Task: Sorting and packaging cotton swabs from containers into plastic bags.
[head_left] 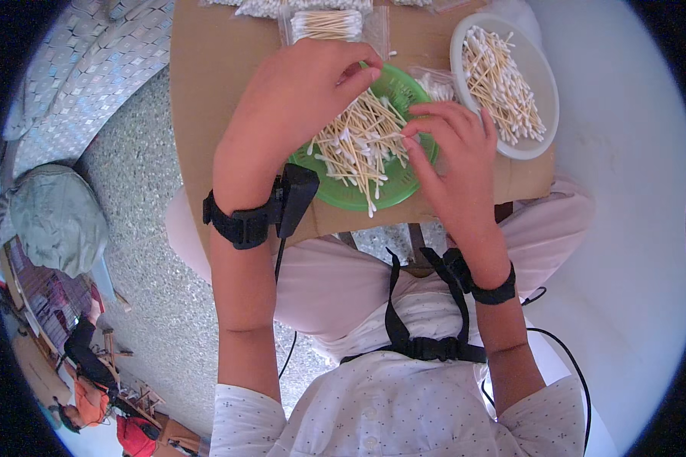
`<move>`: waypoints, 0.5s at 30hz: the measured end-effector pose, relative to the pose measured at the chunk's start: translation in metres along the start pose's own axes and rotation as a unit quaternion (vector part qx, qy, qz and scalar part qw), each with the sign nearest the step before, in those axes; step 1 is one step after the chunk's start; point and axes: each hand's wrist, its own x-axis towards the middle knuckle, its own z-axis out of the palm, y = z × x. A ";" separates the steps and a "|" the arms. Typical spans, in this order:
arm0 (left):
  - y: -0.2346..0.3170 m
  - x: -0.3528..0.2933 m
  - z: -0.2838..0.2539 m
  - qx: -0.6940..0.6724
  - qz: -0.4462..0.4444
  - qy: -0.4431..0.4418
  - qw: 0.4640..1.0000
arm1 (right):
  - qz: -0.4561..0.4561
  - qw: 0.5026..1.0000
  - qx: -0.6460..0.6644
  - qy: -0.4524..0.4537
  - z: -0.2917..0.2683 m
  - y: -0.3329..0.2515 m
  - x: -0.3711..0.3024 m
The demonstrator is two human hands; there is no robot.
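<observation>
A green plastic basket (343,194) full of loose cotton swabs (358,145) with pale wooden sticks sits in front of me. Over its far left rim arches my left hand (312,84), thumb and fingers closed together; whatever they hold, if anything, is hidden. My right hand (457,152) is at the basket's right side. Its thumb and forefinger are pinched on the end of a cotton swab (395,136) above the pile. Just beyond my left hand lies a clear plastic bag (373,30) holding a neat bundle of swabs (326,24).
A white bowl (552,99) of cotton swabs stands at the right, beside a small clear packet (436,85). More packed swabs (282,6) lie along the far edge of the brown cardboard tabletop (198,99). A white wall (625,190) rises on the right; a grey-green cloth bundle (57,217) is at far left.
</observation>
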 end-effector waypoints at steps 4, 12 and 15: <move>0.000 -0.001 0.001 0.000 0.006 0.002 1.000 | 0.016 1.000 0.021 -0.003 -0.002 0.001 -0.003; 0.000 -0.001 0.000 -0.003 0.005 0.002 1.000 | 0.047 0.995 0.078 -0.026 -0.009 -0.001 -0.003; 0.002 -0.002 0.001 0.000 0.001 0.002 1.000 | 0.002 0.997 0.040 -0.069 -0.010 0.000 -0.003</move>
